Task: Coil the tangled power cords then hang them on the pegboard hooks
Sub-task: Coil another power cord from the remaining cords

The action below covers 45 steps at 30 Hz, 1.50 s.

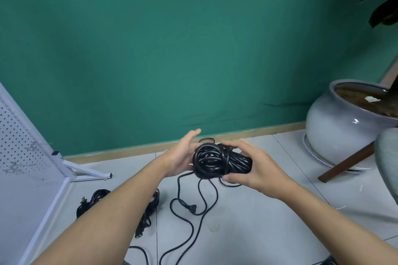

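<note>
A black power cord coil (217, 161) is held in the air between both hands, in front of the green wall. My right hand (254, 168) grips the coil's right end, fingers over the top and thumb underneath. My left hand (183, 155) lies against the coil's left side with fingers straight. The cord's loose tail (189, 221) hangs down to the floor in loops, with its plug (192, 208) lying on the tiles. The white pegboard (19, 148) stands at the far left with wire hooks (32, 146) on it.
Two more black cord bundles (94, 200) (148, 213) lie on the floor near the pegboard's foot (90, 173). A large grey plant pot (344, 122) stands at the right, with a brown chair leg (349, 163) and grey seat (387, 168) beside it.
</note>
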Each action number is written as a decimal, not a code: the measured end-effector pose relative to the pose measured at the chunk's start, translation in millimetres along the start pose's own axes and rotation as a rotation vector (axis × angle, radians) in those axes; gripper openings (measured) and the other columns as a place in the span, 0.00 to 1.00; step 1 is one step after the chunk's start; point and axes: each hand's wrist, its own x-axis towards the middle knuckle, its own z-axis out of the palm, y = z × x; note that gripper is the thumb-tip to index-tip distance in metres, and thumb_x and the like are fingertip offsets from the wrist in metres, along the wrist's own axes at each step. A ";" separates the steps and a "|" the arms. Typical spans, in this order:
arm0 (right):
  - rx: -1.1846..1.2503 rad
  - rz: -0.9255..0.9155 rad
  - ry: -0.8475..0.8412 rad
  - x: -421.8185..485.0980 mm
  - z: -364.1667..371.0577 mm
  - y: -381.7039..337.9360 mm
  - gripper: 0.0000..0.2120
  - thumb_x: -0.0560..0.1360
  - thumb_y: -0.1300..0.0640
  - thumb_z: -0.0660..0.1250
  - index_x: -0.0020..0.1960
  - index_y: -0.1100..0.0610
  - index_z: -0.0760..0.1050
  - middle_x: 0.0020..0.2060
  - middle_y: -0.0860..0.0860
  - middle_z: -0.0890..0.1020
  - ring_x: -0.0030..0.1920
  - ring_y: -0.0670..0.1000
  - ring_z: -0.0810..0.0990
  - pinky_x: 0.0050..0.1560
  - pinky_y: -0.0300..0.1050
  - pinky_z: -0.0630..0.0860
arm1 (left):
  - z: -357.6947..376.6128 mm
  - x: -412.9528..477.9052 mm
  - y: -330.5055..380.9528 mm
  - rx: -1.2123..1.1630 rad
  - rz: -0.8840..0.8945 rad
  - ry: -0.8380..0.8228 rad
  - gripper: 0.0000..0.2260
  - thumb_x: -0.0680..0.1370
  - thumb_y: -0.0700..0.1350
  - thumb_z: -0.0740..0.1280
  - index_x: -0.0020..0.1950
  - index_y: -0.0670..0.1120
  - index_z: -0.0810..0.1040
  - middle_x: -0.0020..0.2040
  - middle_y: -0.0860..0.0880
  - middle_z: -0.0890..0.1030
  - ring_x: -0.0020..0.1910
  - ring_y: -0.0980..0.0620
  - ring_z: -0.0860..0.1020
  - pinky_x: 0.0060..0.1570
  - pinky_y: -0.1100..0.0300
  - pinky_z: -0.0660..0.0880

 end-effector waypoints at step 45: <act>-0.579 -0.054 -0.247 0.7 14.8 21.6 0.34 0.71 0.29 0.70 0.68 0.47 0.68 0.50 0.38 0.72 0.46 0.44 0.71 0.45 0.43 0.71 | 20.1 -12.3 24.0 0.826 0.423 0.207 0.07 0.75 0.52 0.78 0.43 0.49 0.87 0.35 0.60 0.83 0.36 0.65 0.78 0.41 0.70 0.71</act>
